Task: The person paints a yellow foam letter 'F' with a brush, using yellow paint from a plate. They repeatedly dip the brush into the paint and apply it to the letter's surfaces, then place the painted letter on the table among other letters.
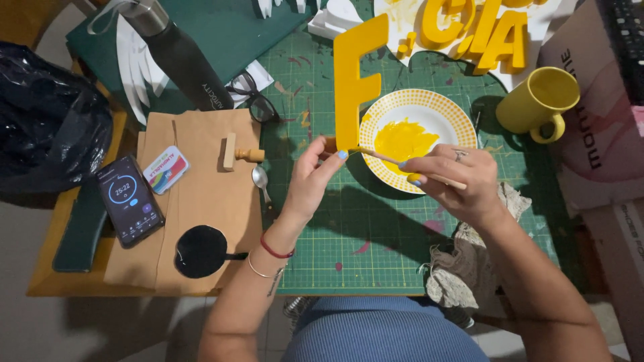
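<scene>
Worktop: we see a green cutting mat (pixel 376 234) covering the worktop under both our hands, with brown kraft paper (pixel 201 194) out beyond our left hand.
Letter: the yellow letter F (pixel 352 84) stands up from our left hand (pixel 310 177), which pinches its lower end between thumb and fingertips. It looks stiff, light and flat, probably wood or foam board; if the paint is wet it could be slick and smear, so we judge the bare bottom end the place to hold.
Plate: a white plate with a yellow dotted rim (pixel 463 124) lies just ahead of our right hand, a pool of yellow paint (pixel 402 139) in its middle. It looks like ceramic, so breakable.
Right hand: our right hand (pixel 456 177) is closed around a thin wooden paintbrush (pixel 382 157), its tip reaching toward the foot of the letter. The brush is light and rigid, held mid-handle.
Mug: a yellow mug (pixel 537 100) stands beyond the right hand, well apart.
Phone: a smartphone (pixel 129 200) with a timer lies far out past the left hand.
Rag: a frayed cloth (pixel 463 268) sits under our right wrist.
Hard to tell: the bristles are hidden where brush meets letter; more yellow letters (pixel 479 33) are cut off at the top edge.
</scene>
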